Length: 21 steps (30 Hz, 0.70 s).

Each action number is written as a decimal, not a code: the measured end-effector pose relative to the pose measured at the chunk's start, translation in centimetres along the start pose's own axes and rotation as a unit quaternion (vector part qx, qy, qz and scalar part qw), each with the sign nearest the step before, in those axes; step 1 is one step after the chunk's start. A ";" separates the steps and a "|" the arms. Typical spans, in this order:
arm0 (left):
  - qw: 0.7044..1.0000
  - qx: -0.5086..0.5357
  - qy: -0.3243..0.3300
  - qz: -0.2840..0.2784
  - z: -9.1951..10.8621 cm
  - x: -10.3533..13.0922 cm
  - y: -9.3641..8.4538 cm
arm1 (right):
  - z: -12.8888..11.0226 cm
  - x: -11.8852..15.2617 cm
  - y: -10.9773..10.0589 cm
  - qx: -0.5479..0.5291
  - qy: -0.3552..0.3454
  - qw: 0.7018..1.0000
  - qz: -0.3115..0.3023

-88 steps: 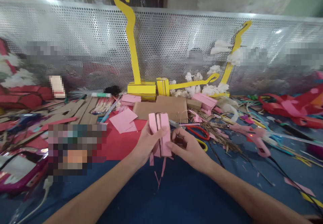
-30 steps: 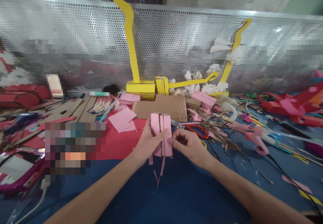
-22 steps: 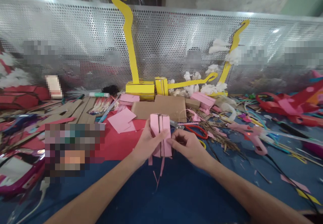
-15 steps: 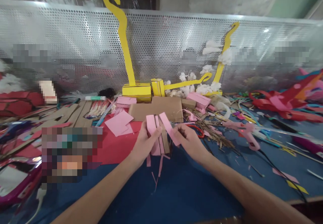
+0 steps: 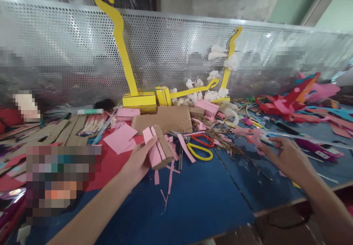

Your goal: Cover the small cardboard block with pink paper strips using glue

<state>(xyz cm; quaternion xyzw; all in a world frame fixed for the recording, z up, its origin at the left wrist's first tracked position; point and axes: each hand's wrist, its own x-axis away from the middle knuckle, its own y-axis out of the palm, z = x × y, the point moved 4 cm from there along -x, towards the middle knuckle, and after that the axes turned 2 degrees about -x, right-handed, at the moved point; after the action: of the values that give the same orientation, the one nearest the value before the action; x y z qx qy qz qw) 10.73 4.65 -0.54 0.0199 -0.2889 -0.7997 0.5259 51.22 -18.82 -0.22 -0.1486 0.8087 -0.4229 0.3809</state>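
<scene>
At the bottom of the frame, the near part of the blue worktop [image 5: 198, 208] runs to an edge at lower right. Left of centre, the left hand [image 5: 140, 158] is closed around a pink-faced box [image 5: 156, 151], its thumb across the front. The box is tilted, with dark lines along the pink and bare brown card on its right side. Below it lie thin pink strips [image 5: 171, 177].

At right of the frame, the right hand [image 5: 286, 155] has its fingertips at the handle of a pink glue gun [image 5: 255, 137], which shows a small red light; whether the fingers have closed around it cannot be told.

Between the hands lie scissors [image 5: 200, 152] with one red and one yellow loop, a curved pink strip [image 5: 186, 148] just beside them. Left of the box, pink sheets [image 5: 118, 138] overlap a red sheet [image 5: 100, 166].

Farther back, near the middle, lies a notched brown cardboard piece [image 5: 167, 117]. Behind it, a yellow block [image 5: 139, 100] carries a tall hooked yellow strip [image 5: 122, 50] reaching into the upper left. At right, a red paper shape [image 5: 284, 105] sits on the worktop. A perforated metal panel [image 5: 165, 46] spans the background.
</scene>
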 end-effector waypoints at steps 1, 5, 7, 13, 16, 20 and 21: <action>1.000 -0.004 -0.001 -0.001 0.0 0.2 0.0 | 0.8 -0.8 0.6 0.007 -0.028 0.999 -0.030; 0.999 -0.017 0.030 -0.021 0.0 0.5 0.0 | 0.6 -3.3 2.4 0.009 -0.123 0.986 -0.113; 0.998 -0.022 0.047 -0.031 0.0 0.5 -0.3 | 0.3 -4.0 2.5 0.010 -0.127 0.985 -0.118; 0.996 -0.014 0.080 -0.019 0.5 -0.1 -1.2 | -0.9 -5.2 2.2 0.014 -0.144 0.983 -0.113; 0.996 -0.010 0.090 -0.019 0.5 -0.3 -1.2 | -2.8 -5.8 2.5 0.015 -0.166 0.978 -0.124; 0.991 -0.004 0.125 -0.041 0.7 -0.3 -0.9 | -5.8 -6.1 3.3 0.020 -0.204 0.969 -0.140; 0.991 -0.004 0.127 -0.040 0.8 -0.2 -0.9 | -6.3 -6.1 3.4 0.021 -0.211 0.967 -0.145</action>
<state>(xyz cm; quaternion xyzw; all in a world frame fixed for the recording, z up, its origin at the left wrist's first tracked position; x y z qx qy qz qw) 9.83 5.43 -0.40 0.1307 -0.2154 -0.8124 0.5259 50.87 -9.73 2.24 -0.3420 0.6710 -0.4496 0.4803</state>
